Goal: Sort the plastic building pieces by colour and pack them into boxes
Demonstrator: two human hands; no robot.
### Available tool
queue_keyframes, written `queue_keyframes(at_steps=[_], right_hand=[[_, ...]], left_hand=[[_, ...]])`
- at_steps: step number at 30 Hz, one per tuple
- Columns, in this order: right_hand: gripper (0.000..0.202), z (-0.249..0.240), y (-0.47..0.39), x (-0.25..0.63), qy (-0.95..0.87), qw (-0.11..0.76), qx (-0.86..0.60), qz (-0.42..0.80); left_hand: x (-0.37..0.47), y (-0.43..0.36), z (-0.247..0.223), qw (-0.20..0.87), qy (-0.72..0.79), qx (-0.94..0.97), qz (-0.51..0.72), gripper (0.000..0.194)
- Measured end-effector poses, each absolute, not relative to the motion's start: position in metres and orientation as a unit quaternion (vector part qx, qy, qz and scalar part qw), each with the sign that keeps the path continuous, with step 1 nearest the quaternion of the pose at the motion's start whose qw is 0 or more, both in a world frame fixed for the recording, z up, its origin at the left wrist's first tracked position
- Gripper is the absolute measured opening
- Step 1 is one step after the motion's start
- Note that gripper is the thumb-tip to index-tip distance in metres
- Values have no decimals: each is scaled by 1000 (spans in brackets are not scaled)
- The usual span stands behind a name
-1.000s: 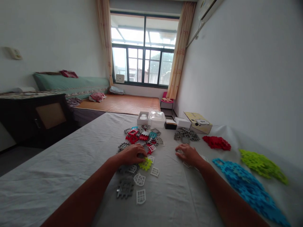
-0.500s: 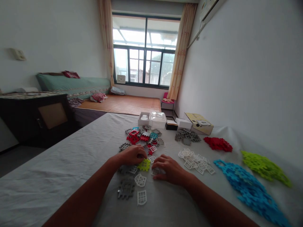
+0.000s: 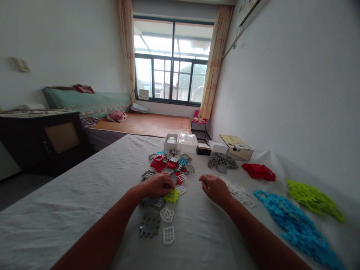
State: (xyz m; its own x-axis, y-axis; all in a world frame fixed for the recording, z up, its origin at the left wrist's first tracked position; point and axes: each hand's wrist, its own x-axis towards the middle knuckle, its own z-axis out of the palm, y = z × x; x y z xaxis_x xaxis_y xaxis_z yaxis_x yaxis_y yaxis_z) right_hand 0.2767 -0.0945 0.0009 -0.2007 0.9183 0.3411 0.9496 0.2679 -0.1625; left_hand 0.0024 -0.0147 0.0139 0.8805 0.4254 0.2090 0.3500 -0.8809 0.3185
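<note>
Nearest the person, on the grey cloth [image 3: 202,240], a white arched lattice piece [image 3: 168,235] lay at between five and six o'clock from the left hand [image 3: 156,184]. A grey toothed plate [image 3: 150,225] lay near it, at six o'clock from that hand, and overlapping white lattice pieces [image 3: 167,215] lay at five. A heap of blue plates [image 3: 302,227] spread out at four o'clock from the right hand [image 3: 216,188], with a lime heap [image 3: 313,198] beyond it at three.

A single lime plate [image 3: 171,195] lay at four o'clock from the left hand, close by its fingertips. That hand's fingers were curled, thumb and forefinger drawn close; whether they pinched anything could not be told. The right hand was well apart from it, at three o'clock, its fingers bent inward; whether they held anything could not be told either. A white pile [image 3: 240,194] lay just beside it at three o'clock, partly hidden.

Farther off were a red heap [image 3: 258,171] at two o'clock from the right hand, a dark grey heap [image 3: 223,163] at twelve, and a mixed heap [image 3: 171,163] at one o'clock from the left hand. Behind these stood a clear tub [image 3: 188,141] and a yellow box [image 3: 239,147].
</note>
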Motion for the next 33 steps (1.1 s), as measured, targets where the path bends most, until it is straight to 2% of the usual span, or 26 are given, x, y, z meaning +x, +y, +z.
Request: queue_keyframes(at_steps=[5, 9, 12, 18, 33], right_hand=[[17, 6, -89, 315, -724, 131, -674, -73], [21, 6, -89, 302, -761, 211, -609, -74], [28, 1, -94, 270, -819, 252, -516, -22], [41, -9, -103, 226, -889, 162, -426, 35], [14, -3, -98, 245, -868, 125, -480, -23]], left_hand=[[2, -15, 13, 133, 201, 961, 139, 17], [2, -15, 14, 141, 198, 960, 140, 16], [3, -15, 13, 141, 197, 960, 139, 16], [3, -13, 12, 142, 205, 958, 141, 16], [2, -9, 6, 142, 213, 956, 145, 17]])
